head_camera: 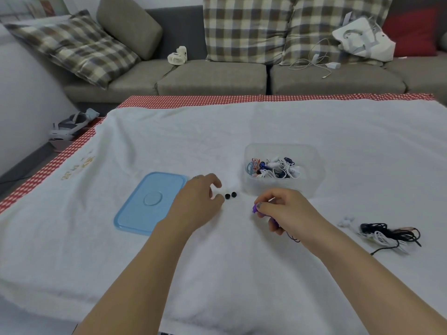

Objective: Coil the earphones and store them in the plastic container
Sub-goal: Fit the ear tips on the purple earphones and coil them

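Two blk ear tips [230,195] by L hand [197,204].

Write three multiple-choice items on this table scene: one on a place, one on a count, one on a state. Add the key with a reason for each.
1. Where does the blue lid lie?
A. On the container
B. Flat on the white cloth, left of the container
C. On the sofa

2. How many small black ear tips lie by the left hand?
A. Two
B. Four
C. None

3. What is the right hand doing?
A. Resting flat and empty
B. Pressing the lid down
C. Pinching a purple earphone

Key: B, the lid lies on the white cloth and the plastic container stands open to its right. A, two black tips sit side by side just past the left fingertips. C, the fingers curl round the purple piece, its cable trailing below the hand.
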A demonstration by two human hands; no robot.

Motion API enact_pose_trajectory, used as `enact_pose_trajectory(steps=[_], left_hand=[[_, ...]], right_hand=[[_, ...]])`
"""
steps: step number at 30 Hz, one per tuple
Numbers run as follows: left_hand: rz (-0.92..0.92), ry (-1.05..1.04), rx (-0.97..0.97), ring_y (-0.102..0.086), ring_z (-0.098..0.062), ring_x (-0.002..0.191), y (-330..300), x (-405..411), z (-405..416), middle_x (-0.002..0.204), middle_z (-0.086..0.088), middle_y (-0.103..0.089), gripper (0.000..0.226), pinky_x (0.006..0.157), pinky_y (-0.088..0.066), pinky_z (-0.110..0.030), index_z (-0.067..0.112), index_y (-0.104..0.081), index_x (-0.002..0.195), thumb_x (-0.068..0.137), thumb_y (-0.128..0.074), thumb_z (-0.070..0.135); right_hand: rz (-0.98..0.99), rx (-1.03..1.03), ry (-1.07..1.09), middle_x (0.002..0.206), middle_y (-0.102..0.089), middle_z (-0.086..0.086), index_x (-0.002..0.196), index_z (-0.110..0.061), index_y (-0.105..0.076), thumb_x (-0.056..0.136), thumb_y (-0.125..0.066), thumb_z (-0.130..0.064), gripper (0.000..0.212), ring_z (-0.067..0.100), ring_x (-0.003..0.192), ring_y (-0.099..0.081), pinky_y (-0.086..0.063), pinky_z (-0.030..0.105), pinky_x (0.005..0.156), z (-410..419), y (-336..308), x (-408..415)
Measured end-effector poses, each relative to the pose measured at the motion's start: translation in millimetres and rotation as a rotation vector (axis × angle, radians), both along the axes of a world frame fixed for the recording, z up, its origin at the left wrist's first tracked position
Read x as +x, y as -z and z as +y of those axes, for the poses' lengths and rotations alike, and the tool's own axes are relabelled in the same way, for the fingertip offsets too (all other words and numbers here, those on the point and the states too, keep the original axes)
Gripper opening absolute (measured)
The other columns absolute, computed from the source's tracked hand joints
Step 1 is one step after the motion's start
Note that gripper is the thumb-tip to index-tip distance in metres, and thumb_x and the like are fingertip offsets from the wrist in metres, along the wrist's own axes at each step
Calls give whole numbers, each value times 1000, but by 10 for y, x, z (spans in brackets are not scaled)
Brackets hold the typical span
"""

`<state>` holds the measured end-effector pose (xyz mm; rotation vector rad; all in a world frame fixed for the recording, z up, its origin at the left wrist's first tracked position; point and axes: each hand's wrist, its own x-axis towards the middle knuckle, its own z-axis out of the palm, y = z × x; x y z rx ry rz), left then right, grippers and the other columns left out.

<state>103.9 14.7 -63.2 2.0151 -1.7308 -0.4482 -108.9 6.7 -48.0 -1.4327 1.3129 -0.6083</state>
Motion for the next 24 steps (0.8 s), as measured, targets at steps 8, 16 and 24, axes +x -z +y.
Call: enact_pose_trajectory(steps=[8, 16, 24], left_hand=[[-115, 14, 28, -56, -16, 93, 165, -85, -223, 110, 4, -61, 27, 79, -50, -32, 24, -66, 116, 98, -49, 13], [-126, 30, 6, -55, -18, 86, 145, -94, -250, 99, 3, -61, 13, 78, -52, -36, 20, -65, 99, 95, -54, 14], [-46, 48, -75, -56, -15, 68, 34, -130, -173, 85, 4, -63, 9, 65, -53, -38, 17, -61, 92, 98, -53, 17]], right_hand=[[-29, 12, 19, 87, -73, 9, 80, -15, -73, 87, -60, -10, 15, 17, 47, -54, -39, 36, 59, -19, -31, -6], [-50, 31, 42, 84, -73, 6, 82, -16, -73, 87, -62, -10, 14, 16, 46, -54, -38, 37, 60, -60, -35, -67], [-101, 53, 69, 81, -72, 7, 80, -13, -74, 87, -63, -8, 14, 16, 45, -53, -38, 36, 59, -58, -77, -157]])
